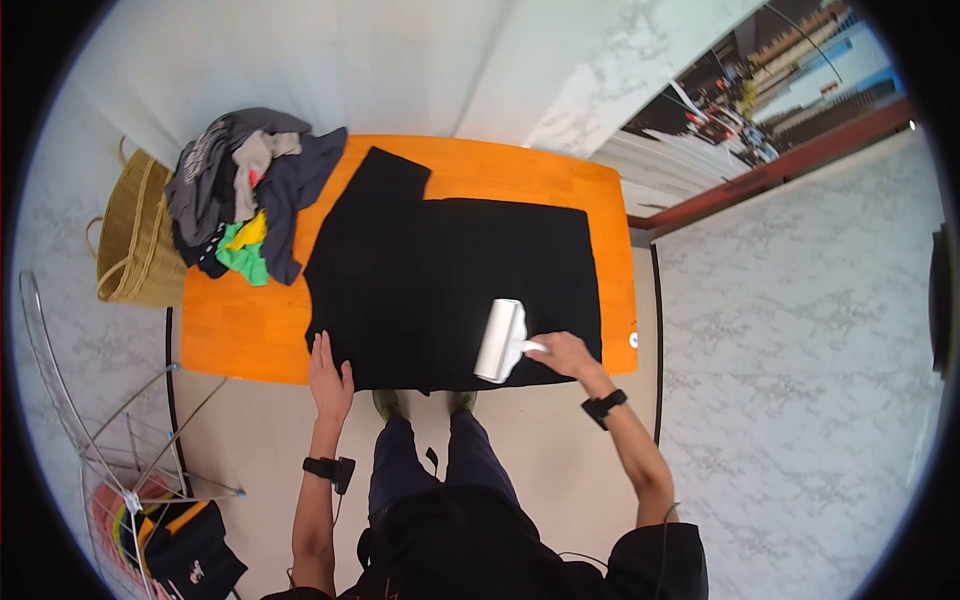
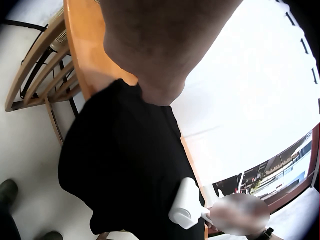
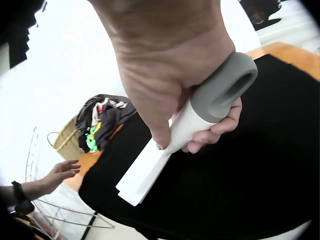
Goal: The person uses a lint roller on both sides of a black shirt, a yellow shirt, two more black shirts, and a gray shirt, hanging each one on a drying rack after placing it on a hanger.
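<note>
A black T-shirt (image 1: 450,260) lies spread flat over the orange wooden table (image 1: 560,160). My right hand (image 1: 565,355) grips the handle of a white lint roller (image 1: 498,340), whose head is over the lower right part of the shirt. In the right wrist view, the fingers curl round the white and grey handle (image 3: 215,90). With fingers straight, my left hand (image 1: 330,380) is at the shirt's near left edge, fingertips over the black cloth. The left wrist view shows that hand's heel beside the fabric, its fingers hidden.
A heap of clothes (image 1: 230,190), grey, green and yellow among them, is piled at the table's left end. Beside it stands a woven basket (image 1: 135,240). A wire drying rack (image 1: 130,490) is at lower left, and a white wall (image 1: 400,70) rises behind the table.
</note>
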`<state>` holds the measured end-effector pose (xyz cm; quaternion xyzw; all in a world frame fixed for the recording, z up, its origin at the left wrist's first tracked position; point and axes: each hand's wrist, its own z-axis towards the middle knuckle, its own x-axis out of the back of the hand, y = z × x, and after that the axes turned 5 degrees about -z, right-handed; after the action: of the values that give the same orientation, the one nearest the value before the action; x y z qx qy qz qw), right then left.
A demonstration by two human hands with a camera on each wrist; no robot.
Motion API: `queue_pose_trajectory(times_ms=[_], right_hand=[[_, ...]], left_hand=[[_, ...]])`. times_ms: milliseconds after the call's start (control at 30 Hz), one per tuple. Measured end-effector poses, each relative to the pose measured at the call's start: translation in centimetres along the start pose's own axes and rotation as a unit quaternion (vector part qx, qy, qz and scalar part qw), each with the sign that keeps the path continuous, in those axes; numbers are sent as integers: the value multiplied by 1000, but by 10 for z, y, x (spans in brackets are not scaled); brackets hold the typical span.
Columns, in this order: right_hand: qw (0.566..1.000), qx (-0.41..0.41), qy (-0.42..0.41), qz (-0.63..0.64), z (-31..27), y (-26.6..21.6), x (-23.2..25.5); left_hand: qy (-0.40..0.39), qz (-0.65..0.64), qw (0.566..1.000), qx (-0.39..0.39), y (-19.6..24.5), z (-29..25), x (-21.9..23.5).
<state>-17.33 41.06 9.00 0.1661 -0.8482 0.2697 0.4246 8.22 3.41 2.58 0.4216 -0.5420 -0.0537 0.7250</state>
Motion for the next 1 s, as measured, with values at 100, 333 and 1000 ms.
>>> queue_pose_trajectory(times_ms=[100, 333, 1000], right_hand=[[999, -38, -8, 2, -35, 64, 11], [990, -139, -12, -11, -108, 182, 17], [848, -264, 456, 52, 175, 225, 72]], left_hand=[[-39, 72, 996, -21, 27, 23, -26], [-54, 173, 982, -46, 39, 66, -70], [-21, 243, 969, -50, 31, 248, -141]])
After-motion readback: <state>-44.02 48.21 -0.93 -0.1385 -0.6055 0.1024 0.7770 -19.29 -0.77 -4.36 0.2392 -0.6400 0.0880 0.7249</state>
